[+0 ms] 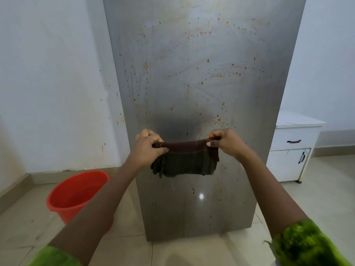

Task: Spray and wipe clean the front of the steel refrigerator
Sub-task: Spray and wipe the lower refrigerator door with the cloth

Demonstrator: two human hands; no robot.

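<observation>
The steel refrigerator (192, 64) stands straight ahead, its front covered in orange specks, drip lines and smears. In front of its lower half a dark brown checked cloth (185, 160) hangs folded between my hands. My left hand (148, 147) pinches the cloth's top left corner. My right hand (223, 142) pinches the top right corner, and the top edge is stretched taut between them. No spray bottle is in view.
A red bucket (76, 194) sits on the tiled floor at the lower left, partly behind my left forearm. A white cabinet (292, 146) with dark handles stands to the fridge's right. The white wall (57, 83) on the left carries a few orange splashes.
</observation>
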